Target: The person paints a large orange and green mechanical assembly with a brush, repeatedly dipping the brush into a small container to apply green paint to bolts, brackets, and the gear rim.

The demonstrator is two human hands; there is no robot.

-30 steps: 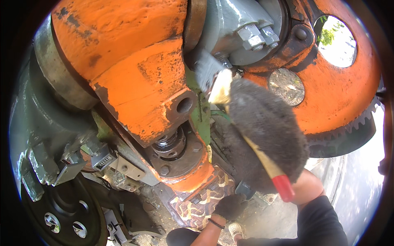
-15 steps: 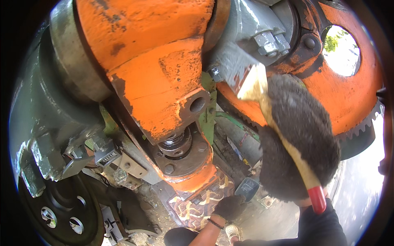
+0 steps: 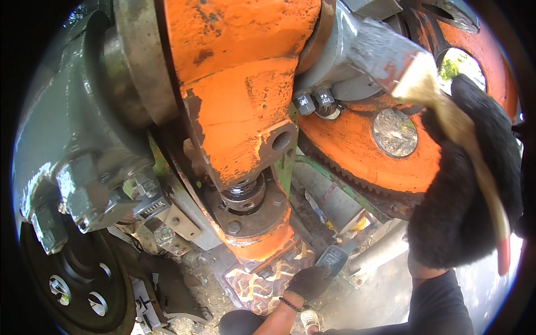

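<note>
My right hand [image 3: 469, 190], in a dark fuzzy glove, is closed around the wooden handle of a paintbrush [image 3: 484, 167] with a red end. The brush's pale metal band points up and left, and its blurred grey bristles lie over or against the grey-painted shaft housing [image 3: 329, 56]. Whether they touch cannot be made out. Low in the middle, my left hand [image 3: 307, 283], also dark-gloved and with a beaded bracelet at the wrist, grips a small container [image 3: 333, 259] holding dark grey paint. An orange machine arm [image 3: 240, 95] with chipped paint stands between grey parts.
An orange toothed wheel [image 3: 346, 148] with round holes fills the right side. Grey-painted bolts [image 3: 84, 190] jut out at left above a dark pulley wheel [image 3: 72, 279]. Below the arm, a screw shaft [image 3: 245, 195] enters an orange base. Patterned cloth [image 3: 268, 282] lies beneath it.
My right hand and the brush have moved right and slightly up. The orange wheel has turned or come into fuller view, showing another hole. My left hand keeps its hold on the container.
</note>
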